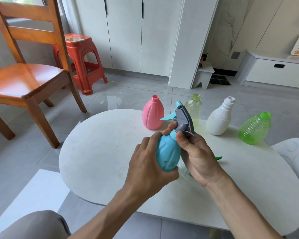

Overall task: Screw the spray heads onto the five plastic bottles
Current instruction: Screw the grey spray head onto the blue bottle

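Note:
My left hand (148, 163) wraps the body of a blue bottle (167, 152), held tilted above the white table (97, 152). A grey and blue spray head (183, 118) sits on the bottle's neck, and my right hand (197, 152) pinches its collar. Along the table's far edge stand several bottles with bare necks: a pink one (153, 114), a pale yellow-green one (194, 109), a white one (219, 118) and a ribbed green one (255, 129). A green piece of another spray head (218, 158) shows from behind my right hand.
A wooden chair (24, 76) stands at the left with a red plastic stool (79, 61) behind it. White cabinets (136, 35) line the back wall. A small white step stool (204, 75) sits on the tiled floor beyond the table.

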The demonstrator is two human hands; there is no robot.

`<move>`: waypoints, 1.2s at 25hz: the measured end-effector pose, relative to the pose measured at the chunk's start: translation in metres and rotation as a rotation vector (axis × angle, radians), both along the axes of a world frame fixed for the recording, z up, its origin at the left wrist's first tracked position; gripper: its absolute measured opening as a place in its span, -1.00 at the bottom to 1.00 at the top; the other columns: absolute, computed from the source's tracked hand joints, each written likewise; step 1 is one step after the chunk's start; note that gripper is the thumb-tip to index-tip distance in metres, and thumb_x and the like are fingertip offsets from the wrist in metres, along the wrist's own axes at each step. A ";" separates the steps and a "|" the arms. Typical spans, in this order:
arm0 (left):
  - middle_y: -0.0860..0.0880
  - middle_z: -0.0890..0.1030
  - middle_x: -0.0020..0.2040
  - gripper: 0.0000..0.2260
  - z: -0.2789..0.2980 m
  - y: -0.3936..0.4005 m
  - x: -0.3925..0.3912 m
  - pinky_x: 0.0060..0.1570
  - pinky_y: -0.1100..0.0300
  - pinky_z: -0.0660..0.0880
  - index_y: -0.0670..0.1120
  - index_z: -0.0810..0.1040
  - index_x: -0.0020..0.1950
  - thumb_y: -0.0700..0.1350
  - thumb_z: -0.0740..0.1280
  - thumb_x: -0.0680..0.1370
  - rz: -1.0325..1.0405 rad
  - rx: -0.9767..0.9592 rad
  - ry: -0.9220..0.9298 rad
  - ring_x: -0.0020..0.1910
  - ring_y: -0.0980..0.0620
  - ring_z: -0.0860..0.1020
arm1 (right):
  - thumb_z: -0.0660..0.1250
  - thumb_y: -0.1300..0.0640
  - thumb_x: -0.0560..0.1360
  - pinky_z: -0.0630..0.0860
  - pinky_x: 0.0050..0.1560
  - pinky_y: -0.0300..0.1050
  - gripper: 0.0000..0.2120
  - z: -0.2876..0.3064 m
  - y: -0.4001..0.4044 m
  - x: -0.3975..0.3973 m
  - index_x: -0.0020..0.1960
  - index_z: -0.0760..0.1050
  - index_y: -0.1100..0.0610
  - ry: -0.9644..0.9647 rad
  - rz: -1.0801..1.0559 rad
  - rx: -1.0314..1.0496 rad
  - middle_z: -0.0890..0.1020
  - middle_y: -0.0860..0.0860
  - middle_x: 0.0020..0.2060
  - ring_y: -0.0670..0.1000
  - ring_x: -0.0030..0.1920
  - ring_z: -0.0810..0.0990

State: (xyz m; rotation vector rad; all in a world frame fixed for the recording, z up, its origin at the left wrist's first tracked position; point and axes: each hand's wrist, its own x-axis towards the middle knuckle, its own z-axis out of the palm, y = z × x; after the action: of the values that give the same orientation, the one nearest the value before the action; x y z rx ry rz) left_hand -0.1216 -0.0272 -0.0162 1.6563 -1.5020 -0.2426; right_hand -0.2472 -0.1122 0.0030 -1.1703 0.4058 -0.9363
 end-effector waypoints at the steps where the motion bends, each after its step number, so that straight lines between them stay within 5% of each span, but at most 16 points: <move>1: 0.11 0.53 0.10 -0.20 0.001 -0.001 0.000 -0.06 0.12 0.55 0.11 0.35 0.40 0.12 0.50 0.18 -0.001 0.004 0.012 -0.02 0.05 0.51 | 0.35 0.05 0.49 0.36 0.42 0.11 -0.73 -0.001 0.002 0.002 0.08 0.56 0.22 0.006 -0.042 0.005 0.60 0.13 0.04 0.12 0.21 0.53; 9: 0.18 0.56 0.04 -0.23 -0.004 -0.003 -0.002 -0.11 0.18 0.57 0.24 0.35 0.35 0.11 0.51 0.17 -0.038 0.025 0.123 -0.04 0.14 0.56 | 0.42 0.02 0.42 0.56 0.02 -0.22 -0.74 -0.004 0.015 0.012 -0.02 0.64 0.20 0.074 -0.274 0.010 0.73 -0.08 -0.12 -0.09 -0.02 0.67; 12: 0.18 0.63 0.07 -0.24 -0.006 -0.010 0.004 -0.04 0.12 0.60 0.23 0.40 0.34 0.02 0.61 0.20 -0.176 0.068 0.302 0.02 0.14 0.62 | 0.47 -0.02 0.35 0.58 0.09 -0.16 -0.73 0.000 0.014 0.012 -0.03 0.68 0.11 0.130 -0.365 0.012 0.73 -0.05 -0.14 -0.07 -0.04 0.66; 18: 0.19 0.64 0.03 -0.28 -0.009 -0.013 0.001 -0.07 0.14 0.61 0.23 0.42 0.29 0.03 0.63 0.19 -0.177 0.056 0.291 -0.01 0.15 0.63 | 0.52 -0.09 0.29 0.56 0.15 -0.03 -0.66 0.004 0.018 0.013 -0.03 0.70 0.08 0.147 -0.426 0.038 0.72 -0.02 -0.17 -0.03 -0.07 0.64; 22: 0.21 0.53 0.12 -0.22 -0.012 -0.012 -0.002 -0.04 0.15 0.54 0.20 0.34 0.35 0.21 0.54 0.17 -0.035 0.031 0.110 0.05 0.14 0.54 | 0.53 -0.09 0.32 0.57 0.04 -0.17 -0.69 0.000 0.018 0.017 -0.03 0.70 0.07 0.109 -0.471 0.036 0.74 -0.04 -0.15 -0.10 -0.09 0.65; 25: 0.18 0.51 0.10 -0.21 -0.015 -0.010 0.003 -0.03 0.11 0.50 0.17 0.33 0.35 0.19 0.54 0.17 0.085 0.042 0.080 0.03 0.05 0.50 | 0.53 0.01 0.39 0.58 0.11 -0.05 -0.76 0.000 0.018 0.034 0.01 0.68 0.07 0.199 -0.432 0.011 0.75 -0.04 -0.09 -0.06 -0.03 0.68; 30: 0.18 0.55 -0.04 -0.30 0.012 -0.026 0.068 -0.20 0.11 0.58 0.32 0.33 0.19 0.15 0.57 0.13 0.242 -0.057 0.306 -0.06 0.10 0.57 | 0.47 -0.01 0.34 0.49 0.10 -0.22 -0.59 0.004 0.015 0.037 0.19 0.59 -0.07 0.424 -0.323 -0.144 0.68 -0.20 0.13 -0.19 0.17 0.59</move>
State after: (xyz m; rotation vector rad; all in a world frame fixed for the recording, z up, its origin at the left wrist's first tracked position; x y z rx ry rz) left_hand -0.0541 -0.0536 -0.0038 1.6526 -1.0627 -0.3028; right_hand -0.2101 -0.0969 0.0075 -1.4673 0.9013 -1.0030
